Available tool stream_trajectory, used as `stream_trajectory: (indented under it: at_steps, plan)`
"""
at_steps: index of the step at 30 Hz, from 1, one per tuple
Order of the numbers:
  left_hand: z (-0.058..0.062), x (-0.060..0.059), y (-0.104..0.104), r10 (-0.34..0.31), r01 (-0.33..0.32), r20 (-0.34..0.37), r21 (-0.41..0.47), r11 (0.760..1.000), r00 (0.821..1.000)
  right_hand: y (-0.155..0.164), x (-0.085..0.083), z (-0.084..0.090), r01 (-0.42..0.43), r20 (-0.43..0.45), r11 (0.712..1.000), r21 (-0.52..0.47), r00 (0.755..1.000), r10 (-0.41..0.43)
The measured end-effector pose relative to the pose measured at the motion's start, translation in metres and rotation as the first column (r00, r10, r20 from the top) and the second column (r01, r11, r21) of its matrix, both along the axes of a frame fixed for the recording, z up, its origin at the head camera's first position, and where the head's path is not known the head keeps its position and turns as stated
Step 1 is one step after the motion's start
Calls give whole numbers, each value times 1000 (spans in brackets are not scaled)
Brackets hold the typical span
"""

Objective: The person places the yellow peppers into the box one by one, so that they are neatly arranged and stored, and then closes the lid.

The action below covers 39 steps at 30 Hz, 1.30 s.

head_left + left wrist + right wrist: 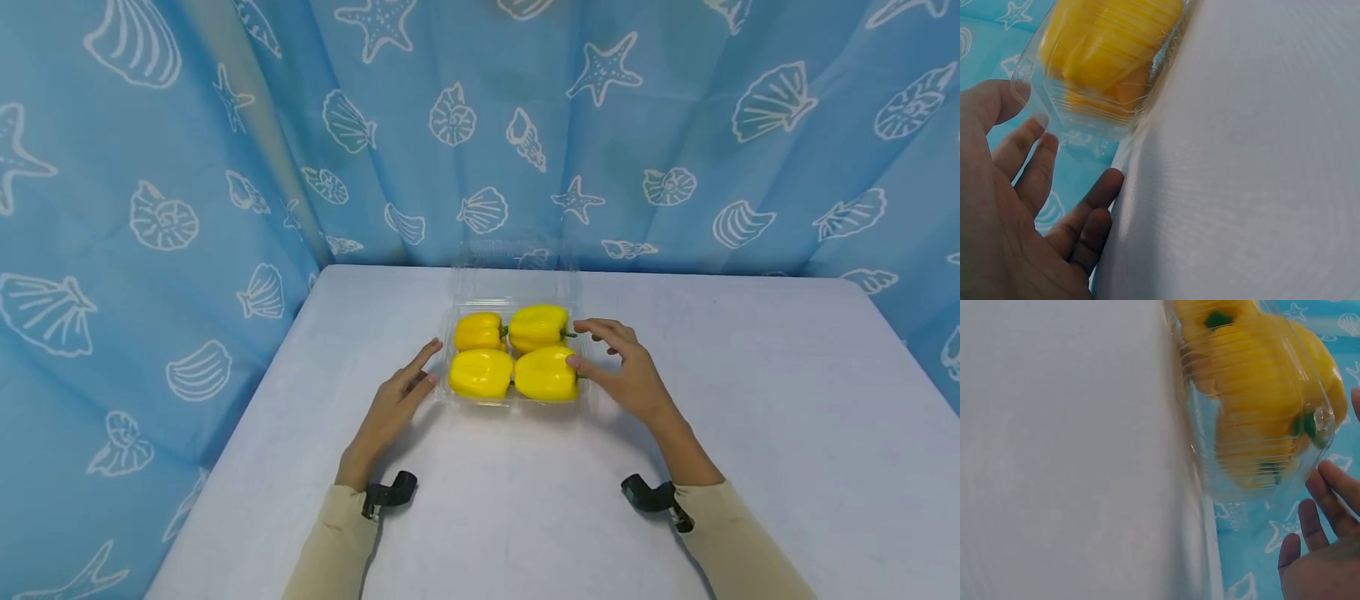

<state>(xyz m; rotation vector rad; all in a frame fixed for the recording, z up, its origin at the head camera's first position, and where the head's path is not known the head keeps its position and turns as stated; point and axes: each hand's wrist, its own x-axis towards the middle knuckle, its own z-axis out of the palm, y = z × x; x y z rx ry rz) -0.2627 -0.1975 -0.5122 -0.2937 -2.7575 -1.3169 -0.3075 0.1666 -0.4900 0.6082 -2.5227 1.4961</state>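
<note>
Several yellow bell peppers point(481, 373) lie on their sides in two rows in a clear plastic clamshell box point(444, 396). Its see-through lid point(516, 285) stands raised at the back. My left hand point(392, 407) is at the box's left side, fingers spread and loosely bent, the thumb at the rim in the left wrist view. On the other side, my right hand point(632, 372) reaches in at the right edge, its thumb overlapping the end of the front right pepper point(543, 375). Its forefinger is beside the green stem point(570, 335) of the back right pepper.
A white cloth covers the table point(750, 375), whose back edge runs just behind the box. Blue curtains point(645, 133) with shells and starfish hang behind and along the left. Each wrist wears a black camera mount point(393, 492) close to the tabletop.
</note>
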Motion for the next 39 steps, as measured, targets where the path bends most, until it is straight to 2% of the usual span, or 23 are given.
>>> stream_trajectory:
  at_steps: [2,5,7,10,13,17,20,24,29,34,39]
  plan:
    - [1,0,-1,-3,3,-2,5,1000,1000,0,-3,-4,30,-8,999,-39,1000,-30]
    - [2,-1,-2,-4,4,2,20,1000,1000,2,-8,-11,85,46,990,-115,996,-80]
    - [0,-2,-1,-5,4,6,22,1000,1000,4,-10,-15,141,123,978,-152,985,-123]
    - [-2,-2,-1,-9,9,17,15,1000,1000,6,-13,-20,224,258,954,-197,951,-170]
    - [-4,-1,0,-8,8,14,-3,1000,1000,5,-17,-22,271,370,924,-270,915,-161]
    - [-3,0,-2,9,-9,-5,-12,1000,1000,-3,-26,-26,306,443,863,-402,890,-109]
    - [-2,0,-3,4,-4,-10,-2,1000,1000,-7,-32,-29,326,460,820,-470,884,-88]
    - [-4,-2,-1,-15,15,-10,19,1000,1000,-6,-40,-31,316,449,793,-520,892,-61]
    - [-7,-3,-2,-14,14,2,32,999,1000,-6,-51,-33,275,428,768,-579,904,-1]
    - [-7,-3,-1,-18,18,7,35,999,1000,-8,-63,-31,269,443,754,-599,896,32]
    - [-3,-2,-3,-14,14,1,25,1000,1000,-10,-77,-30,262,443,721,-641,894,69]
